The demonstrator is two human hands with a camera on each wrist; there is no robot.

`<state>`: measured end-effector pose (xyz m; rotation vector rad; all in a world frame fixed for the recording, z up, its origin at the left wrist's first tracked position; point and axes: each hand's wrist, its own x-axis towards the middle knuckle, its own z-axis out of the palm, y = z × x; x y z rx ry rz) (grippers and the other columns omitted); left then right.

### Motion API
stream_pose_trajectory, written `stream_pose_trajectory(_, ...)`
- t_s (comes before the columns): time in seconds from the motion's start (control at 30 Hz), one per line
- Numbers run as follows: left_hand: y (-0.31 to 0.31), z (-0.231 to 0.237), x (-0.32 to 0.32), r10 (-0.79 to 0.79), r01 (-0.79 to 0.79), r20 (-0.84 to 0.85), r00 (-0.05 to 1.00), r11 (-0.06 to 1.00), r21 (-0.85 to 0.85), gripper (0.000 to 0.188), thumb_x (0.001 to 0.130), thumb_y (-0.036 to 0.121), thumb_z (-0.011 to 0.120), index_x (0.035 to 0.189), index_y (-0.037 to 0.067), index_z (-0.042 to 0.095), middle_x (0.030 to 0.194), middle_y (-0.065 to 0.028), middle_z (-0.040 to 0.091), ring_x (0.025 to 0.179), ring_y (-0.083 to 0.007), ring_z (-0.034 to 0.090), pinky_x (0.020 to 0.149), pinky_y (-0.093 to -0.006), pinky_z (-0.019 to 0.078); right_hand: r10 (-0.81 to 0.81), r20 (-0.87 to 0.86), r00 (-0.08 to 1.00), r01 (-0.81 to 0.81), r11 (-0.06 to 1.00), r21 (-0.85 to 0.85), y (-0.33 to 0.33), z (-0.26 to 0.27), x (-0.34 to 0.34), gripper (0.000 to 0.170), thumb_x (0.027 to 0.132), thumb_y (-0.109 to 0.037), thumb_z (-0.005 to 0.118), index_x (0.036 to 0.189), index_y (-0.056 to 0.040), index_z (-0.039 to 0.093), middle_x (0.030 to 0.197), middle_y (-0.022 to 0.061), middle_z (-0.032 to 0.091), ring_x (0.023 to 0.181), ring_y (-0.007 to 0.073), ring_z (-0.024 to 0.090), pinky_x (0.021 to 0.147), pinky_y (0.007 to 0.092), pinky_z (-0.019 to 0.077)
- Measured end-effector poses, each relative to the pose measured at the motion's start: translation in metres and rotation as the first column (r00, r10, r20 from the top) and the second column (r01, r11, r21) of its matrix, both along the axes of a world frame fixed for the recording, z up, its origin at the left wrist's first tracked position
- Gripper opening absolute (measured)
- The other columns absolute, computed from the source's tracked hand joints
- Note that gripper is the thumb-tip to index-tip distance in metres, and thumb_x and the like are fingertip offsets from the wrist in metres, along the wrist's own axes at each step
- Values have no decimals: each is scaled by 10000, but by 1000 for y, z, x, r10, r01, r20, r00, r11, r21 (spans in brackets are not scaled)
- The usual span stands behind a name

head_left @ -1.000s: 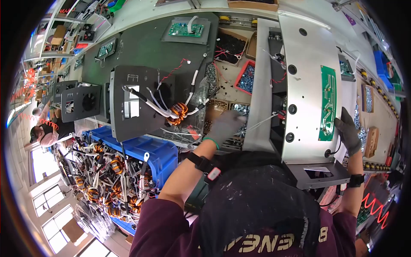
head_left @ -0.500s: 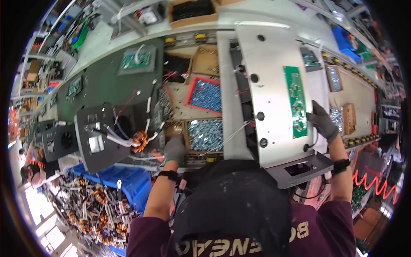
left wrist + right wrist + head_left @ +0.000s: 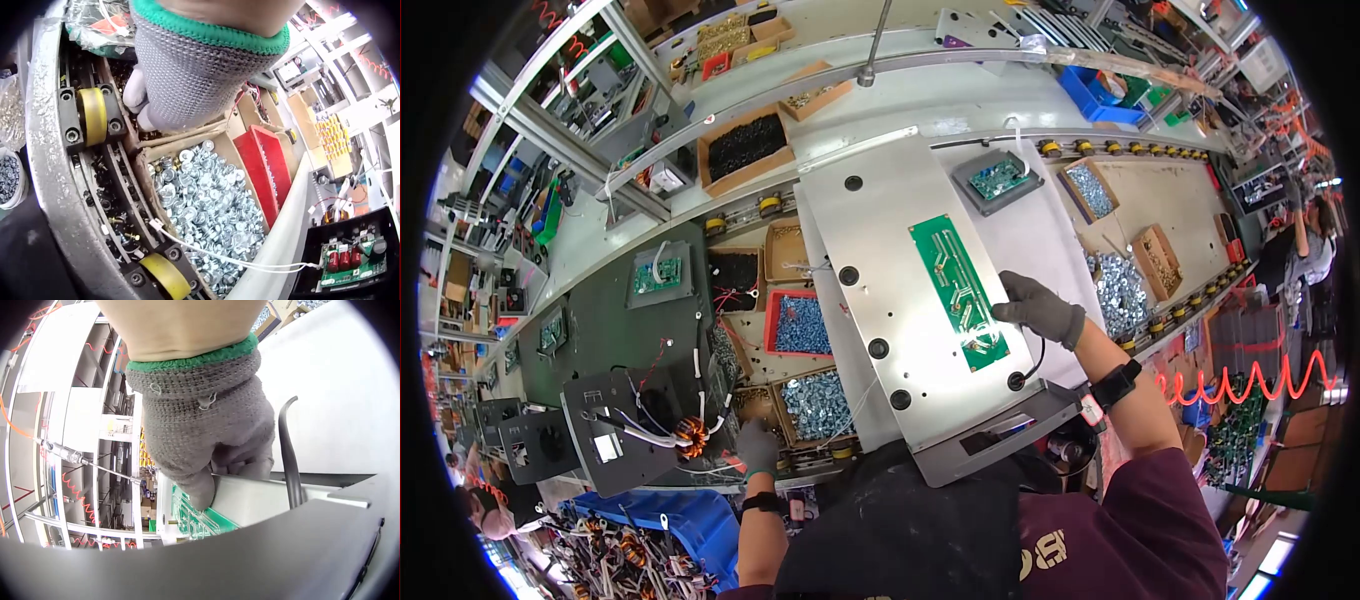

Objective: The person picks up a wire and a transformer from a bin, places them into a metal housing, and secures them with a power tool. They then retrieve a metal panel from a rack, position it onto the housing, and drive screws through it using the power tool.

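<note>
My gloved right hand (image 3: 1040,308) grips the long edge of a silver metal panel (image 3: 870,225). In the right wrist view its thumb (image 3: 201,490) lies over the green circuit board (image 3: 209,523), and the other fingers go down past the edge. The panel is tilted relative to the bench, with a dark end plate (image 3: 990,440) on the near side. My gloved left hand (image 3: 757,448) reaches into a small cardboard box of little screws (image 3: 752,405). Its fingertips are down among them and hidden, so I cannot tell whether they pinch any.
Beside the left hand stand a box of silver bolts (image 3: 206,212) and a red tray (image 3: 798,325). A dark housing with a copper coil (image 3: 690,437) is at left, above a blue bin (image 3: 670,520). Roller rails (image 3: 1190,310) edge the bench. Another circuit board unit (image 3: 1000,180) sits behind the panel.
The left hand has moved left from over the bolt box into the small screw box. My right hand stays at the panel's edge, while the head view has turned to the right.
</note>
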<state>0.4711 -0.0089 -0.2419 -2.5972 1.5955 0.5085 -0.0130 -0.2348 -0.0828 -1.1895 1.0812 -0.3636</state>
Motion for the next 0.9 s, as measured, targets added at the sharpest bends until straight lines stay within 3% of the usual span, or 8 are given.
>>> stream_pose_trajectory(0.17, -2, 24, 0, 238, -340, -369, 898, 909, -241, 155, 761, 51, 628, 914, 42, 643, 831, -120, 628, 745, -273, 618, 660, -378, 482, 44, -68, 997, -44, 999, 6, -3, 4, 4, 441, 838, -115, 636, 1230, 4, 473, 1013, 54, 612, 902, 105, 568, 793, 264, 465)
stream_pose_trajectory(0.23, -13, 53, -5, 322, -697, -934, 154, 705, 128, 190, 790, 66, 650, 975, 50, 613, 798, -64, 585, 714, -193, 567, 618, -311, 455, 38, -35, 999, -38, 999, -10, -1, 2, 5, 442, 837, -122, 640, 1228, 1, 476, 1005, 54, 614, 898, 103, 569, 785, 264, 466)
stream_pose_trajectory(0.27, -23, 79, -19, 323, -698, -933, 160, 705, 124, 190, 790, 66, 650, 975, 50, 613, 798, -64, 585, 714, -193, 567, 618, -311, 455, 29, -8, 1000, -29, 999, -25, -1, 1, 6, 443, 835, -129, 643, 1226, -1, 479, 997, 54, 615, 894, 101, 569, 776, 264, 467)
stream_pose_trajectory(0.33, -49, 141, -68, 57, -639, -982, -179, 752, 160, 245, 805, 93, 660, 1033, 50, 584, 792, -47, 543, 670, -171, 513, 593, -282, 424, 35, -10, 999, -36, 999, -15, -2, 3, 7, 441, 834, -140, 645, 1222, -5, 485, 991, 53, 615, 888, 99, 566, 768, 262, 464)
stream_pose_trajectory(0.43, -77, 193, -131, -22, -422, -900, -435, 888, 183, 260, 806, 122, 656, 1035, 25, 580, 801, -52, 530, 663, -168, 497, 596, -276, 409, 31, 4, 1000, -30, 998, -46, -1, -3, 7, 414, 829, -191, 651, 1181, -23, 513, 884, 37, 576, 773, 90, 532, 656, 249, 436)
stream_pose_trajectory(0.6, -102, 194, -193, 271, 167, -795, -543, 962, 214, 299, 838, 185, 611, 1067, -1, 567, 842, -69, 527, 709, -161, 497, 612, -269, 404, -29, 80, 996, 37, 995, -95, 5, -14, 7, 403, 804, -247, 660, 1127, -35, 543, 786, 31, 535, 662, 90, 505, 547, 243, 415)
stream_pose_trajectory(0.83, -103, 204, -216, 351, 141, -865, -360, 936, 321, 339, 921, 353, 486, 829, 28, 517, 833, -79, 508, 687, -151, 485, 585, -254, 385, -151, 252, 956, 169, 984, -53, 16, -20, 13, 516, 815, -259, 665, 1257, -44, 506, 904, 36, 596, 793, 83, 522, 677, 271, 456)
stream_pose_trajectory(0.9, -104, 203, -218, 359, 160, -883, -302, 932, 324, 414, 885, 449, 531, 821, 40, 520, 780, -72, 504, 638, -157, 483, 549, -262, 377, -86, 45, 995, 92, 981, -170, 19, -16, 5, 508, 805, -264, 650, 1241, -44, 510, 1082, 133, 607, 924, 212, 593, 821, 313, 469)
